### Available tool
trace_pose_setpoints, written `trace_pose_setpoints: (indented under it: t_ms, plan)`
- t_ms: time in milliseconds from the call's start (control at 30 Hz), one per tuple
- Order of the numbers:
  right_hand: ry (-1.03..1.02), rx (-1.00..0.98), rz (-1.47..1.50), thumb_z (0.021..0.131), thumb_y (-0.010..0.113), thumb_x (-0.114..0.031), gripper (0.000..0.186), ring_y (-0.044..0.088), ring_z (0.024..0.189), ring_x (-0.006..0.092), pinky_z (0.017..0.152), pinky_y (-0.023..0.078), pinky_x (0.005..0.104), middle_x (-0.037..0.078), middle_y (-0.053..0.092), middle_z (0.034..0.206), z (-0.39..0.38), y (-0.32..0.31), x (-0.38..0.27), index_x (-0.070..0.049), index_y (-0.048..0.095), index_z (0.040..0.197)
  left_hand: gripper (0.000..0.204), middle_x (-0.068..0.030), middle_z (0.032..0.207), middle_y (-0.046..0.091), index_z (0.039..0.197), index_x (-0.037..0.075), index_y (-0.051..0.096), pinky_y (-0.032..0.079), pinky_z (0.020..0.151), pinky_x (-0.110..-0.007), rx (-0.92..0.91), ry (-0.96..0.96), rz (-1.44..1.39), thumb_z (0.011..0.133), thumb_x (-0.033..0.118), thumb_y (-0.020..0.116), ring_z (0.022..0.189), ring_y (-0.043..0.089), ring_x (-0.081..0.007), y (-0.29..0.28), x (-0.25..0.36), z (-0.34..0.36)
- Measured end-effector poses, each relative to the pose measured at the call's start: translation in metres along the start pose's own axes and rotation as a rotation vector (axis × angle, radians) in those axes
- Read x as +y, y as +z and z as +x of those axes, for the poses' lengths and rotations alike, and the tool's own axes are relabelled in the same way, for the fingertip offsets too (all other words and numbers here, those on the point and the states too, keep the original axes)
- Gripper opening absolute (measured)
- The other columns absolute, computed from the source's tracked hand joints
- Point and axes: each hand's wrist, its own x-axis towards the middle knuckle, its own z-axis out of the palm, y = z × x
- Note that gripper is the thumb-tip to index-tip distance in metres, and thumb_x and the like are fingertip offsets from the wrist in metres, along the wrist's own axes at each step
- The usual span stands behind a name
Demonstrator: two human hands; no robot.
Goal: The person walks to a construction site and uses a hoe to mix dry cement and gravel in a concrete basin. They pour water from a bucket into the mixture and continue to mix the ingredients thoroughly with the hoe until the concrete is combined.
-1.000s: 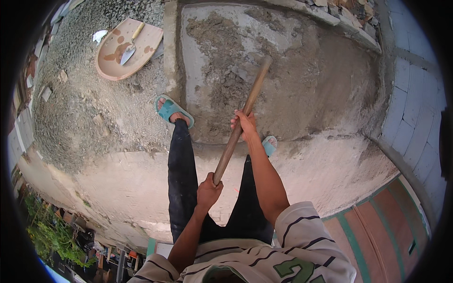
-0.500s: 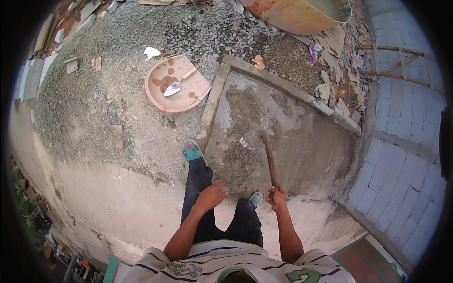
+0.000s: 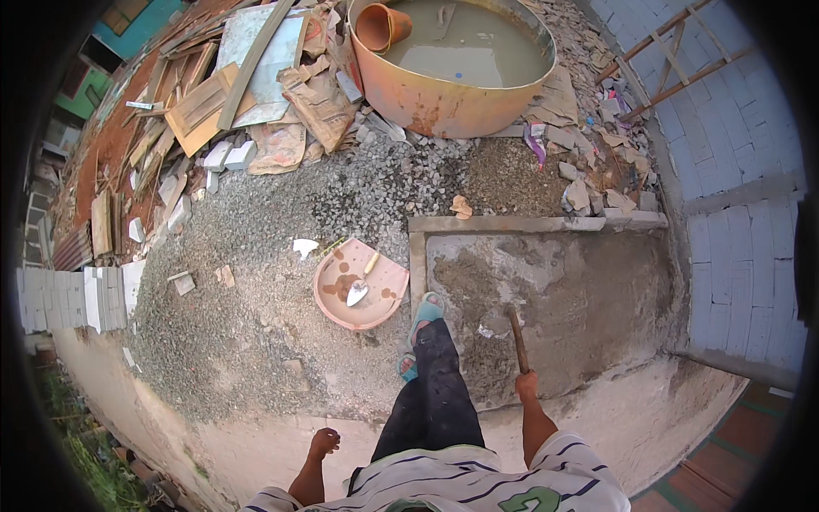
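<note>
My right hand (image 3: 526,386) is closed around the upper end of a wooden tool handle (image 3: 518,340). The handle slants down into wet grey mortar (image 3: 478,286), and the tool's head cannot be made out there. Low on the left, my left hand (image 3: 325,441) hangs away from everything, its fingers loosely bent and nothing visible in them. A pinkish shallow basin (image 3: 341,317) lies on the gravel left of the mortar bed, with a pointed trowel (image 3: 360,287) resting inside it. A raised concrete curb (image 3: 503,224) borders the mortar's far and left sides.
Beyond the curb stands a large round tub (image 3: 452,102) of cloudy water, with an orange bucket (image 3: 381,28) in it. Gravel (image 3: 247,230) spreads to the left, scrap boards (image 3: 205,111) behind it. A grey block wall (image 3: 734,256) rises on the right.
My left hand has swung down and left, away from the mortar. My feet are now together at the curb's left side. My right hand still grips the handle; the view has turned.
</note>
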Motion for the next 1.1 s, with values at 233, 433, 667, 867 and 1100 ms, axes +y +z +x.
trace_pose_setpoints:
  t_ms: [233,433,667,867,1100]
  plan:
    - [0.202,0.03,0.074,0.088,0.06,-0.017,0.032,0.067,0.102,0.0375,0.087,0.055,0.0455,0.023,0.062,0.118,0.027,-0.032,-0.145,0.001,0.059,0.114,0.026,-0.0119,0.091,0.07,0.118,0.002,0.059,0.054,0.056,-0.029,0.089,0.081,-0.073,0.096,0.016,0.057,0.073,0.071,-0.019,-0.04,0.179,-0.039]
    - [0.36,0.046,0.086,0.09,0.056,-0.014,0.031,0.064,0.11,0.036,0.089,0.055,0.0432,0.023,0.061,0.118,0.046,-0.034,-0.149,0.004,0.057,0.115,0.026,-0.0099,0.088,0.069,0.12,0.004,0.057,0.053,0.059,-0.029,0.059,0.153,0.114,0.098,0.017,0.054,0.073,0.069,-0.0172,-0.09,0.325,-0.037]
    - [0.47,-0.017,0.231,0.088,0.06,-0.016,0.035,0.058,0.117,0.0379,0.094,0.052,0.0475,0.021,0.053,0.128,0.05,-0.054,-0.129,-0.002,0.058,0.12,0.02,-0.0069,0.089,0.069,0.11,0.003,0.064,0.05,0.062,-0.027,0.131,0.278,0.421,0.095,0.014,0.056,0.073,0.064,-0.0126,-0.129,0.412,-0.03]
    - [0.592,-0.06,0.223,0.081,0.069,-0.02,0.046,0.041,0.13,0.0364,0.1,0.04,0.0576,0.016,0.042,0.138,0.028,-0.124,-0.177,-0.007,0.058,0.123,0.018,-0.0067,0.091,0.068,0.103,-0.002,0.067,0.049,0.078,-0.028,-0.085,0.736,0.551,0.087,0.004,0.059,0.085,0.061,-0.014,-0.185,0.475,-0.02]
    - [0.275,0.353,0.424,0.084,0.068,-0.017,0.038,0.055,0.116,0.0389,0.098,0.044,0.0492,0.019,0.053,0.126,0.053,-0.132,-0.22,-0.001,0.06,0.118,0.025,-0.0115,0.082,0.068,0.111,-0.002,0.061,0.053,0.054,-0.029,0.177,0.6,0.444,0.092,0.014,0.056,0.066,0.068,-0.0171,-0.183,0.603,0.06]
